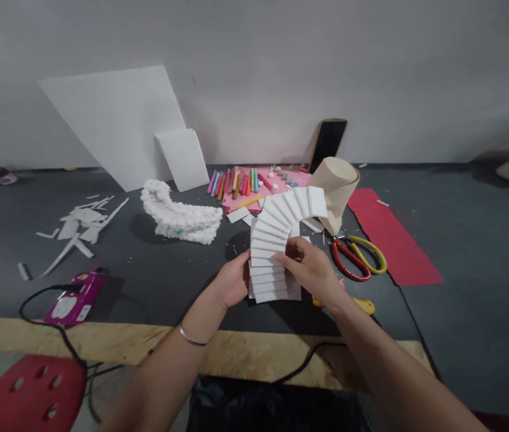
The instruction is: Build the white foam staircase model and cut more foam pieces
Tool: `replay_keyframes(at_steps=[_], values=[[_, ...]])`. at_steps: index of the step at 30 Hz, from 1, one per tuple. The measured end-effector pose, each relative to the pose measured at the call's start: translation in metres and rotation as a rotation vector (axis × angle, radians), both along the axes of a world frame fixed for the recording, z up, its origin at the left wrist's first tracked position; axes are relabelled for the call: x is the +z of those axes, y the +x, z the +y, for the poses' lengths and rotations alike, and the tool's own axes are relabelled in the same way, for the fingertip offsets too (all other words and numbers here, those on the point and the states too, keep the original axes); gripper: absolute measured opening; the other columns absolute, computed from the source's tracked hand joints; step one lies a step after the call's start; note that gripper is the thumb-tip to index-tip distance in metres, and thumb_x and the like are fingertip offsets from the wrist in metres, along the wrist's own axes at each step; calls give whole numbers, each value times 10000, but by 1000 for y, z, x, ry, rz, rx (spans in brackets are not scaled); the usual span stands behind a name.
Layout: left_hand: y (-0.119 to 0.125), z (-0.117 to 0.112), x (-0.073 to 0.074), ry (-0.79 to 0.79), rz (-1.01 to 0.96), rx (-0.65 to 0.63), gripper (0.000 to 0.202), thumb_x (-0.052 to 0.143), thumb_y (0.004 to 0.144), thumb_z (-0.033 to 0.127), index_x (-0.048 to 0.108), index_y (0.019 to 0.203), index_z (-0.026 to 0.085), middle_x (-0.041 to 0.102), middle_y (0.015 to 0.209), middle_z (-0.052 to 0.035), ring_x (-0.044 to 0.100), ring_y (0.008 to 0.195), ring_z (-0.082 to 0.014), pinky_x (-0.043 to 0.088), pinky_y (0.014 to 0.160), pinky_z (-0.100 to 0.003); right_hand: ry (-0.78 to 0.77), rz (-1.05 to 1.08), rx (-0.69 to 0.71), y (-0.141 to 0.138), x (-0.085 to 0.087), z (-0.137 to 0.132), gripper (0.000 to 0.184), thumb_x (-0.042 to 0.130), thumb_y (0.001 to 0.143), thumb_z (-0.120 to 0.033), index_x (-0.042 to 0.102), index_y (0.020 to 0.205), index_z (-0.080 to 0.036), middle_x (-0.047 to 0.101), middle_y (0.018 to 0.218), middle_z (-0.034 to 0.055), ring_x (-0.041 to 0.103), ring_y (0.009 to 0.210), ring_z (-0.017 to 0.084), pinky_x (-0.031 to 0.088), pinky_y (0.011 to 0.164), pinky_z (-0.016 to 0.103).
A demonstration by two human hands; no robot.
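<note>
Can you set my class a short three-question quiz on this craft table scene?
1. True or false: both hands hold the white foam staircase.
2. Which lies right of the right hand: A) scissors, B) a hammer, C) a ruler?
3. What colour is the stool at bottom left?

Key: 1 true, with the left hand on its left side. 2 A. 3 red.

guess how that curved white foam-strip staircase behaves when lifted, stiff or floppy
The curved white foam-strip staircase probably feels light: the left hand and right hand hold only its bottom. Its top arches unsupported, so fairly stiff, though thin joints look fragile.
</note>
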State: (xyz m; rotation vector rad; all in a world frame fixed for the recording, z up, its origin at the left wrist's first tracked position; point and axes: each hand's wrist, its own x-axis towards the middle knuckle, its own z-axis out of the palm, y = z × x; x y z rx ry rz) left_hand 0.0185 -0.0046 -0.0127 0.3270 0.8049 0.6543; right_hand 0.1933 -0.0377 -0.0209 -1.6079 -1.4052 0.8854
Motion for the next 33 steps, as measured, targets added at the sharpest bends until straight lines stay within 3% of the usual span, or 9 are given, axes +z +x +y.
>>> replay_keyframes(at_steps=[8,18,33], values=[[0,0,-6,15,-3,7,336,429,973,255,713,1000,78,756,935,-132,697,944,-237,475,972,-368,6,-17,-19,4,-5,-1,372,665,786,-530,636,975,-211,708,843,45,638,744,201,514,670,313],[-3,1,-12,-2,-15,-32,320,460,954,284,692,1053,87,751,919,-120,706,838,-220,503,907,-365,50,4,-78,3,-2,-2,394,683,773,-541,622,950,-193,707,860,63,637,724,201,521,662,328],[-5,3,-15,57,-194,-11,434,439,973,412,690,1084,77,750,919,-133,699,907,-251,485,907,-374,29,19,-80,1,-3,-2,379,694,764,-518,618,960,-203,702,829,46,643,702,200,528,642,334]])
